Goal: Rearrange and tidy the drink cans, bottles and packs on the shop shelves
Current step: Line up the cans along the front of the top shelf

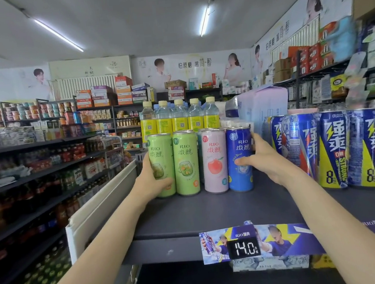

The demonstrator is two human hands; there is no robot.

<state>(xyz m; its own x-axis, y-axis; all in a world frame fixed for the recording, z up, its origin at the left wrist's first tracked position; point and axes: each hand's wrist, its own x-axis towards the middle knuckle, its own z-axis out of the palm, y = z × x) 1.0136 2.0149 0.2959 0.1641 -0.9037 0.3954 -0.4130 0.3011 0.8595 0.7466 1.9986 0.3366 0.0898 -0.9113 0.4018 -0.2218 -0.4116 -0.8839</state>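
- Head view: dark grey top shelf, four tall slim RIO cans upright in a front row, touching side by side.
- Left hand grips the leftmost green RIO can; thumb curled across the can's lower front, other fingers hidden behind its left side.
- Second green RIO can stands just beyond the left thumb tip, touching the gripped can.
- Pink peach RIO can sits between the two hands, untouched by either.
- Right hand grips the blue RIO can; thumb lies across the can's front at mid-height, fingers wrap its right side up near the top.
- More can tops show behind the front row, details unclear.
- Behind the cans, past the fingertips: row of clear water bottles with yellow labels and pale yellow caps, upright.
- Outboard of the right hand's knuckles: row of blue-and-yellow RIO Strong cans, upright, near the hand but apart from it.
- Pale boxed pack stands behind the right fingers, beyond the blue can.
- Price tag reading 14.0 hangs on the shelf front edge, between the forearms.
- Other aisle shelves with bottles to the left of the left arm, blurred.
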